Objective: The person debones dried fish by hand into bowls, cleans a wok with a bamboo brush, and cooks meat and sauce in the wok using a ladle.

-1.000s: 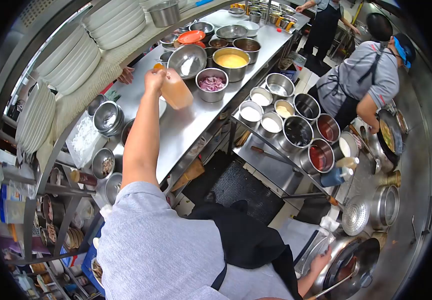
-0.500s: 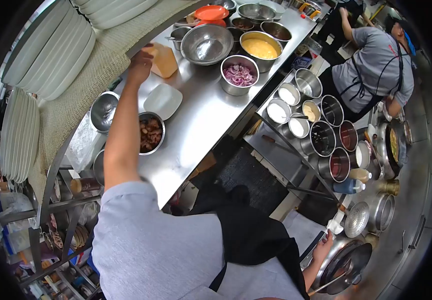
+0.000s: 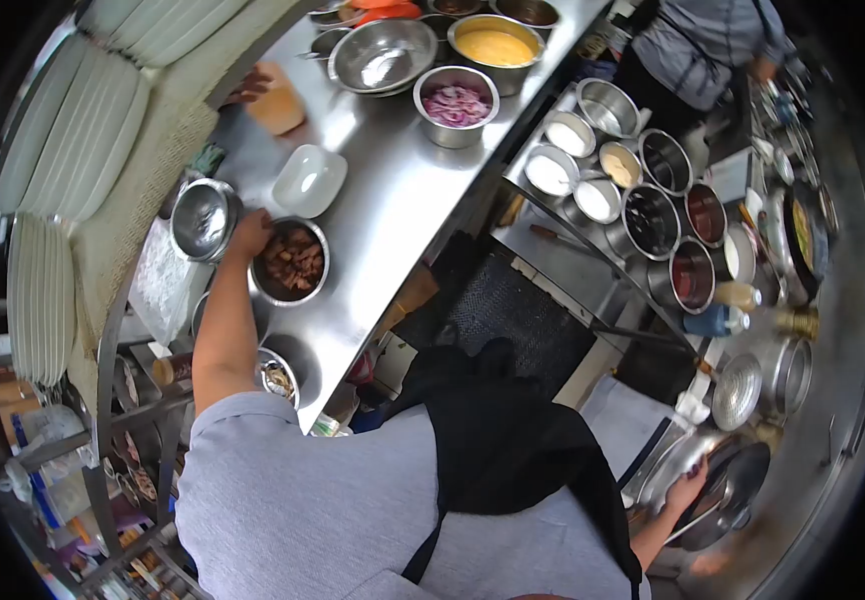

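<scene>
My left hand [image 3: 251, 237] is at the upper-left rim of a steel bowl [image 3: 325, 262] of brown meat pieces, its fingers curled over the edge. Left of it stand stacked steel bowls [image 3: 203, 220]; beyond the meat is a white dish [image 3: 310, 180]. My right hand [image 3: 688, 487] is down at the lower right with curled fingers, beside a dark wok [image 3: 738, 490]. A ladle handle [image 3: 698, 524] runs just below this hand. What the right fingers close on is hidden.
Another person's hand [image 3: 249, 85] touches an orange-tinted container [image 3: 278, 105] across the counter [image 3: 378, 215]. Red onions [image 3: 457, 104] and yellow liquid [image 3: 496, 46] fill pots at the back. A co-worker [image 3: 698, 50] stands upper right, behind a rack of seasoning pots [image 3: 653, 222]. Plates [image 3: 43, 300] line the left.
My left hand has drawn back from the orange-tinted container to the meat bowl's rim. Another person's hand now shows at that container. The view has shifted, and my right hand stays by the wok.
</scene>
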Tool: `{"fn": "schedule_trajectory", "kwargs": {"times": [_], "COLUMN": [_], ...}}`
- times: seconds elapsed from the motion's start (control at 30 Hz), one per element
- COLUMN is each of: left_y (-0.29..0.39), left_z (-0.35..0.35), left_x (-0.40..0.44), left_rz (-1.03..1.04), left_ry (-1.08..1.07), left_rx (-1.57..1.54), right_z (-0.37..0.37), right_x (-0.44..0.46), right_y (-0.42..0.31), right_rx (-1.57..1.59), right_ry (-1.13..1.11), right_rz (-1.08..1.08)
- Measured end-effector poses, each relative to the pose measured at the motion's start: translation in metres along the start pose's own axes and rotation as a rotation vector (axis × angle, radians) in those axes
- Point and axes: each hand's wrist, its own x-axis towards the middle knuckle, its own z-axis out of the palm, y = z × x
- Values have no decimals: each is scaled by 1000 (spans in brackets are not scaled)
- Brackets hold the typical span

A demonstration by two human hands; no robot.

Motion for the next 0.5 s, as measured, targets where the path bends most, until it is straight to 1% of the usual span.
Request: {"fn": "schedule_trajectory", "kwargs": {"times": [0.03, 0.07, 0.1, 0.13, 0.17, 0.2, 0.23, 0.27, 0.3, 0.33, 0.37, 0.4, 0.43, 0.47, 0.5], "left_y": [6, 24, 19, -16, -31, 41, 89, 134, 142, 256, 367, 404, 478, 548, 607], "left_z": [1, -5, 8, 43, 66, 56, 62, 77, 123, 113, 101, 144, 164, 170, 193], "left_x": [-5, -7, -10, 3, 3, -26, -47, -50, -25, -78, -137, -132, -155, -195, -214], "left_rz": [53, 34, -40, 313, 397, 364, 519, 420, 421, 275, 116, 456, 602, 596, 650], "left_ry": [-31, -226, -329, -348, -193, -321, -272, -414, -393, -638, -748, -763, -878, -964, -988], "left_rx": [47, 164, 17, 345, 301, 276, 107, 23, 79, -404, -490, -615, -720, -811, -852], "right_z": [-18, -32, -49, -62, -70, -75, -87, -107, -115, -106, -107, -85, -74, -70, -66], "right_x": [-5, -12, -31, -52, -61, -84, -98, -102, -108, -113, -110, -106, -102, -103, -101], "right_y": [25, 53, 83, 72, 128, 123, 83, 43, 83, 132, 172, 213, 231, 231, 232], "right_rx": [-31, -148, -274, -313, -247, -236, 24, -96, 5, 33, -128, 29, 2, 101, 203], "right_ry": [12, 113, 222, 348, 361, 454, 439, 424, 340, 400, 223, 186, 142, 131, 106], "right_rz": [63, 15, -15, 52, 179, 227, 562, 750, 686, 781, 722, 768, 800, 833, 854]}}
